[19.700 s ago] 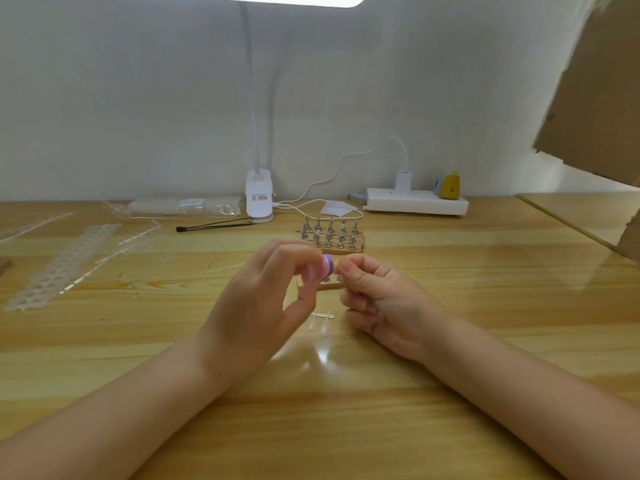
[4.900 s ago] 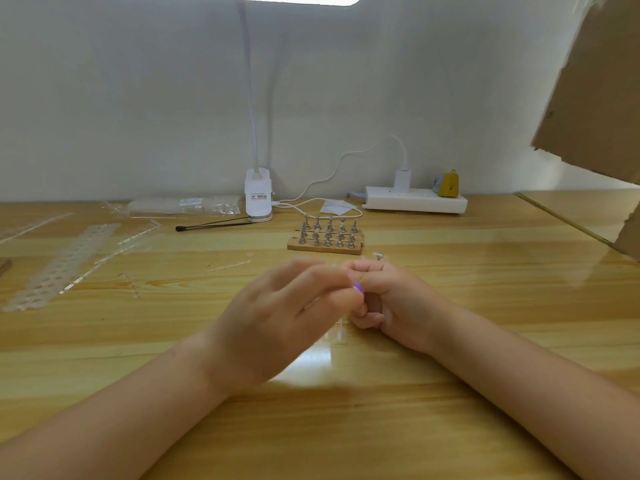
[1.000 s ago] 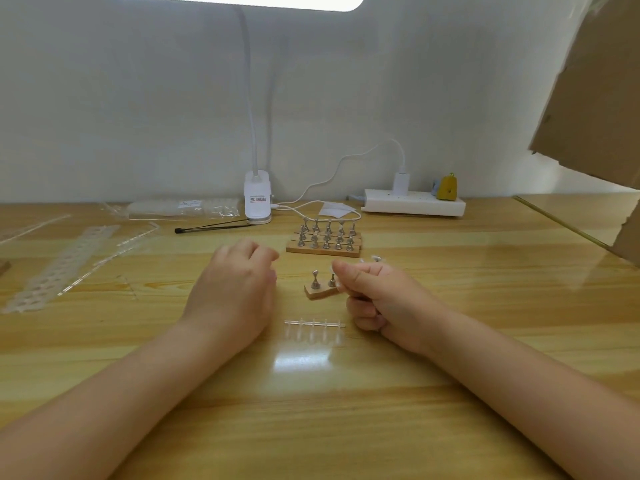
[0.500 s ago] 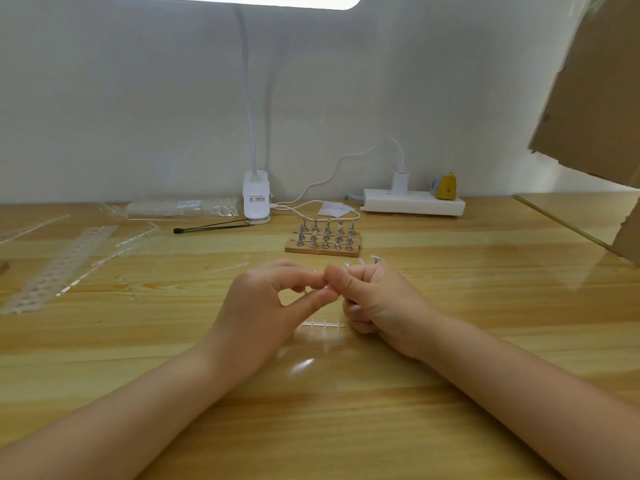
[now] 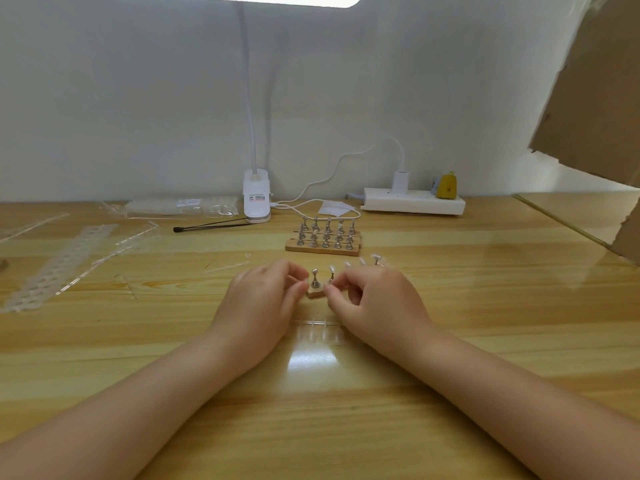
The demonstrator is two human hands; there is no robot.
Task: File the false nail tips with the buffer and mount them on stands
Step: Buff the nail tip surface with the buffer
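A short wooden strip point(image 5: 314, 294) with metal stands lies between my hands. Its left stand point(image 5: 315, 278) is bare, and the one beside it carries a clear nail tip point(image 5: 332, 269). My right hand point(image 5: 375, 304) pinches the base of that second stand with thumb and forefinger. More mounted tips point(image 5: 362, 260) show behind its knuckles. My left hand point(image 5: 263, 301) rests on the table with loosely curled fingers, its thumb by the strip's left end, holding nothing visible. A clear sprue of nail tips point(image 5: 317, 323) lies just in front of the hands. No buffer shows.
A wooden rack of bare stands point(image 5: 323, 238) sits behind the hands. Further back are a lamp base point(image 5: 256, 199), a power strip point(image 5: 414, 204), a black tool point(image 5: 211, 225) and a plastic bag point(image 5: 180, 206). Perforated strips point(image 5: 59, 268) lie left; cardboard point(image 5: 595, 98) hangs at right.
Half a second ago both hands pinched together over the strip. My left hand has since drawn back to the left, and a clear tip now sits on the second stand.
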